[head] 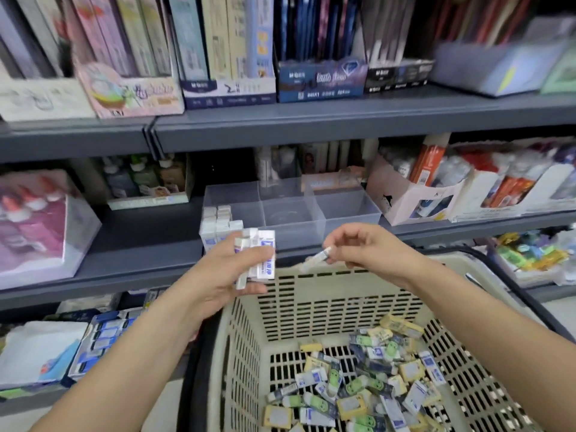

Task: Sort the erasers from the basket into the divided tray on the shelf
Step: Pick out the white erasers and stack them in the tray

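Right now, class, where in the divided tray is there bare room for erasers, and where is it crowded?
In the divided tray, the middle compartment and right compartment, bordered by clear dividers, look bare. The left compartment is crowded with stacked white erasers. The basket floor is crowded with mixed erasers.

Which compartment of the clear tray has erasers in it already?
The leftmost compartment: white erasers stand packed in it, just beyond the left hand. The middle compartment and right compartment of the clear tray show none.
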Tool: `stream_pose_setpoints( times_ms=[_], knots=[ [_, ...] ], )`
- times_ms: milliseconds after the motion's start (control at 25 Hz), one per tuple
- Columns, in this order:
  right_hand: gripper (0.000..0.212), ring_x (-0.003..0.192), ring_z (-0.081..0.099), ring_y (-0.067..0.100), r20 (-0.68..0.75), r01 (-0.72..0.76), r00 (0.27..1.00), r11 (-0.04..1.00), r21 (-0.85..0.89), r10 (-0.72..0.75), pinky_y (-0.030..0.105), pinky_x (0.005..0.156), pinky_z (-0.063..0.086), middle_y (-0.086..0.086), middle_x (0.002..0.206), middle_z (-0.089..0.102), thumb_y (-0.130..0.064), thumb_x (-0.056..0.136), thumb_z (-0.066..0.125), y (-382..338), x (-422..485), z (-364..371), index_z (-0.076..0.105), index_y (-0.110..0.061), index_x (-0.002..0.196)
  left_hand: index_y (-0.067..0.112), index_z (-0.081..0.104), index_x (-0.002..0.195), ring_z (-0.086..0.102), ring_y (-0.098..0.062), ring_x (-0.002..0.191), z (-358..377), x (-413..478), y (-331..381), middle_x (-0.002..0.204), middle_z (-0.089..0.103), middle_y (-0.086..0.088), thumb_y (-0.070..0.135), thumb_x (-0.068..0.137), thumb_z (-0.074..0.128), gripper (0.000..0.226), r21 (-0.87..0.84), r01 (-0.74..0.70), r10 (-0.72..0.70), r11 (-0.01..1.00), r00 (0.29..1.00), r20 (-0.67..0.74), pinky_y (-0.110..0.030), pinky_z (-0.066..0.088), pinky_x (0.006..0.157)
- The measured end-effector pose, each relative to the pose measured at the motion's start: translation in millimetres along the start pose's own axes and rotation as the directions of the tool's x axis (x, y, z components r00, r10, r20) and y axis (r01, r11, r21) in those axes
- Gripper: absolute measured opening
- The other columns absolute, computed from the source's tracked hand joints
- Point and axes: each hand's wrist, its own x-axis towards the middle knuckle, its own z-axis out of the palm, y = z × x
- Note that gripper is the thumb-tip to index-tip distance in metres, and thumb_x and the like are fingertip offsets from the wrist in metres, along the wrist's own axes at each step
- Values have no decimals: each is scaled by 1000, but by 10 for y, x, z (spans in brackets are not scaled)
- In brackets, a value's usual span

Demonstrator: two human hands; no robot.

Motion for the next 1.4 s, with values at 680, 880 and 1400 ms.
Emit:
stream_pose_setpoints(
  times_ms=[680, 880, 1400],
  knots=[
    [34, 83, 61, 16, -12, 131, 982, 715, -687, -191, 7, 55, 35, -2, 97, 65, -1, 84, 47, -600, 1523, 758, 67, -19, 106, 24, 56, 94, 63, -12, 66, -755, 429, 221, 78, 66, 0, 18, 85, 66, 14, -177, -238, 155, 955, 909, -388, -21, 50, 43],
    [32, 93, 59, 15, 194, 193, 978, 690, -697, -77, 5, 63, 41, 3, 110, 65, 0, 88, 47, -498, 1535, 915, 65, -14, 111, 23, 53, 89, 61, -14, 66, -827, 519, 169, 78, 64, -2, 18, 84, 67, 16, -215, -197, 99, 957, 913, -397, -20, 49, 43],
    [19, 88, 64, 14, 13, 163, 979, 751, -640, -201, 25, 81, 47, 0, 98, 68, -20, 92, 53, -589, 1469, 939, 65, -14, 105, 18, 59, 99, 65, -10, 58, -636, 359, 155, 68, 70, 0, 14, 82, 69, 20, -229, -127, 77, 965, 973, -219, -21, 51, 46]
  ],
)
